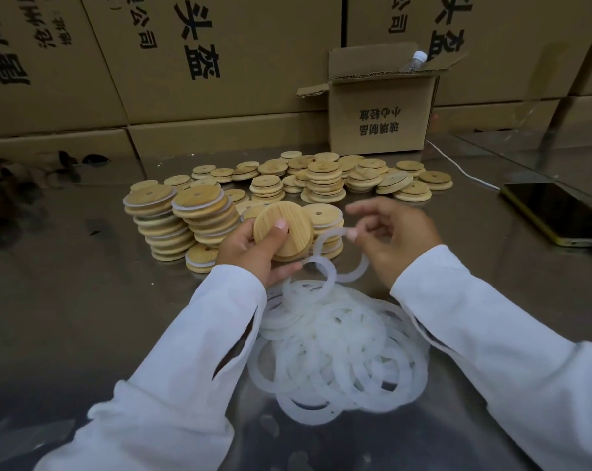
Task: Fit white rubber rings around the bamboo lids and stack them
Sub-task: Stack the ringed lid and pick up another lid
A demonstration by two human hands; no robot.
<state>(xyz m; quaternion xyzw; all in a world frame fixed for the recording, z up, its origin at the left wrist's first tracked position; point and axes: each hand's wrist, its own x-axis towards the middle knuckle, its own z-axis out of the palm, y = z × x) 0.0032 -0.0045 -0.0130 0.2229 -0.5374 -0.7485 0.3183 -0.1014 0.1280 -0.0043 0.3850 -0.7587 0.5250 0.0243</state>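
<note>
Head camera view, looking down at a steel table (pixel 84 300). The person is sitting at the near edge, both arms in white sleeves.

The left hand (pixel 253 253) is gripping one bamboo lid (pixel 284 232) just above the middle of the table, thumb pressing its flat face and fingers curling under it. The lid is a pale round disc with straight grain, and it is not yet wearing a ring.

The right hand (pixel 399 239) is pinching a white rubber ring (pixel 362 266) between thumb and fingertip, just beside the lid. The hand is slightly blurred, so the ring may still be touching the pile below. The ring is thin, flat, translucent and floppy.

The step in hand appears to be bringing ring to lid. The next move is likely calling for stretching the ring over the lid's rim and seating it evenly.

A loose pile of rings (pixel 338 351) is lying near the front edge, between the arms. Ringed lids are standing in leaning stacks (pixel 202 215) left of centre. Bare lids (pixel 325 178) are waiting toward the far edge.
</note>
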